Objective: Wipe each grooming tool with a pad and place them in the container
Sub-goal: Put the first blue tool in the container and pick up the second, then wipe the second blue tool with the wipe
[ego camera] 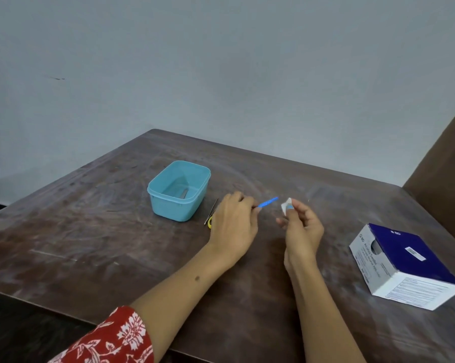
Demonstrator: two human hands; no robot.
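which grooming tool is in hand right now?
The slim blue tool, gripped by the left hand. The metal tool lies inside the light blue plastic container; the yellow-handled tool lies on the table beside it.

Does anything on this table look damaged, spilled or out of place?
Nothing spilled or broken. The table is heavily scuffed with pale streaks, and the box sits askew near its right edge.

The left hand (233, 222) holds a thin blue tool (267, 202) by one end. The right hand (301, 226) pinches a small white pad (286, 205) just beside its tip. A blue container (178, 190) sits on the brown table (90, 218) nearby.
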